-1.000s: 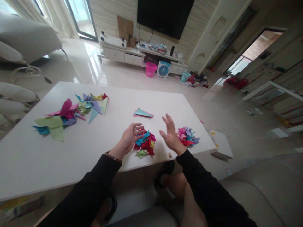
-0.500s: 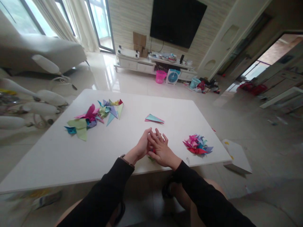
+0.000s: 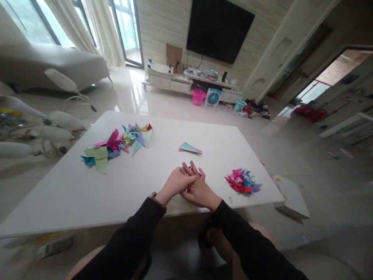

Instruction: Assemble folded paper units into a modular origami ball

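My left hand (image 3: 178, 181) and my right hand (image 3: 201, 192) meet near the front edge of the white table (image 3: 131, 194). Between them is a piece of red folded paper (image 3: 189, 189), mostly covered by my fingers. The left fingers reach over the right palm and press on the paper. My right hand lies beneath with several fingers extended, cradling it. Just beyond my hands rests a flat stack of folded paper wedges, light blue over pink (image 3: 190, 148). To the right of my hands is a heap of small folded paper pieces (image 3: 242, 181), pink, red, blue and purple.
Larger folded paper pieces (image 3: 100, 157) in green, magenta, blue and yellow spread over the table's left side. White lamp arms (image 3: 52, 132) stand beside its left edge. A white box (image 3: 292, 194) sits by the right edge. Across the floor are a pink basket (image 3: 198, 97) and a TV stand.
My left hand has turned over and moved onto the right palm, its fingers now bent down on the red paper. The paper piles and the wedges stay in place.
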